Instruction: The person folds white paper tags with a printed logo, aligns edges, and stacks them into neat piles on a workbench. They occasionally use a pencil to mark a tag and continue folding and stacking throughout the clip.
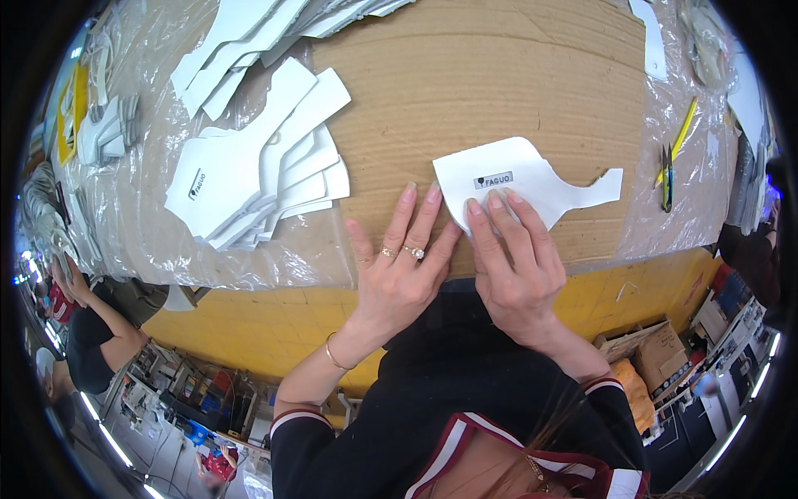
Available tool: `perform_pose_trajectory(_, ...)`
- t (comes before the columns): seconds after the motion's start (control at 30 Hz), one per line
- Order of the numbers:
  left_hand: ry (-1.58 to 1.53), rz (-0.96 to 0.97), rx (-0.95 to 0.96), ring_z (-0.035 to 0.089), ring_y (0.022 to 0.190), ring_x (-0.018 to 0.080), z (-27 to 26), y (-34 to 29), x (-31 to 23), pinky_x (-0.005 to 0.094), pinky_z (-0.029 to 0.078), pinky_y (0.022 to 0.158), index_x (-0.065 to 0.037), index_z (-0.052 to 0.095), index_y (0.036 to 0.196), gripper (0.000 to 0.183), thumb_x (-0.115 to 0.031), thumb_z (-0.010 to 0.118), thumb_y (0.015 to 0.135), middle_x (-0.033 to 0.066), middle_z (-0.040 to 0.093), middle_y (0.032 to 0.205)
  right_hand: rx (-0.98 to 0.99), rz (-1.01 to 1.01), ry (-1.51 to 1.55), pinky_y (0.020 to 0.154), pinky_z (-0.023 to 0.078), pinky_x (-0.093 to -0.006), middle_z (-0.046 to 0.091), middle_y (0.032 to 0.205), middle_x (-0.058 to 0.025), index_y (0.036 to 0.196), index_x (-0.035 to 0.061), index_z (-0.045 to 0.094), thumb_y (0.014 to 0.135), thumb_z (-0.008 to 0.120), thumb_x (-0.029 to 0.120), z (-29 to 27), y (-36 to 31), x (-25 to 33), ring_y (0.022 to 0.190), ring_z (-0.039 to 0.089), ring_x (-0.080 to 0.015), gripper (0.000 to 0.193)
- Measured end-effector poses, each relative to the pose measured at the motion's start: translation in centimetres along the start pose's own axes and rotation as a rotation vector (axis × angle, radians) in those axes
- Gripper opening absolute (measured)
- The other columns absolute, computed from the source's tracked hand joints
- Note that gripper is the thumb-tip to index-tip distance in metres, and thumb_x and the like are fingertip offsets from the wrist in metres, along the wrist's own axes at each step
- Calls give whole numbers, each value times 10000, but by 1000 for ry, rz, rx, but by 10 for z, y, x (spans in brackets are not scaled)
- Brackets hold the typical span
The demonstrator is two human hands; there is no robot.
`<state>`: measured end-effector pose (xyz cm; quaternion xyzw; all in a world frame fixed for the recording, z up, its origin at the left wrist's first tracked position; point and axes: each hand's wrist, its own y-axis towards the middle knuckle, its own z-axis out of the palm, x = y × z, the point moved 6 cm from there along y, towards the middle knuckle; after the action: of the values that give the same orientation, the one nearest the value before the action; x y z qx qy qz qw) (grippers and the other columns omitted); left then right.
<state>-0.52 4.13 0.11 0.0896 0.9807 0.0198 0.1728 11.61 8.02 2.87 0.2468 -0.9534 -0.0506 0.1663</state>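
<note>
A white shoe-upper piece [499, 158] with a small grey printed label lies flat on the brown cardboard sheet [399, 75]. My right hand [519, 266] rests on its lower part, fingers extended and pressing down on the surface. Against its left edge lies my left hand [403, 266], fingers spread on the cardboard, with the index finger at the piece's border. Left of my hands is a fanned stack of matching white pieces [220, 187], the top one bearing the same kind of label. Neither hand grips anything.
More white pieces [241, 41] are stacked at the far left. Thread snips [667, 179] and a yellow pen-like tool [686, 129] lie on the right. Clear plastic film [283, 262] covers the table. A co-worker's arm [108, 312] shows at the left edge.
</note>
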Motion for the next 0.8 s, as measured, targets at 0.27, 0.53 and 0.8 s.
perform_pose_trajectory(0.27,-6,4,6,420,1387,245,2,-2,0,612,-70,1159,-215,700,1163,333,-217,686,831,53,511,1448,-5,24,-18,861,545,-427,663,1117,-92,1138,92,706,800,610,141,0,2,4,1103,629,-287,355)
perform_pose_trajectory(0.53,-154,92,-162,458,1352,245,-37,11,6,623,43,1167,-144,698,1162,357,-105,662,809,83,520,1428,73,8,-98,871,537,-437,657,1140,-95,1140,82,697,825,619,161,-3,6,9,1132,617,-286,334)
perform_pose_trajectory(0.8,-162,150,121,362,1422,253,-9,58,15,526,111,1184,-167,561,1366,469,-270,621,912,24,461,1491,113,7,-20,983,469,-444,605,1312,-100,1209,76,657,878,644,257,2,-12,3,1263,545,-287,378)
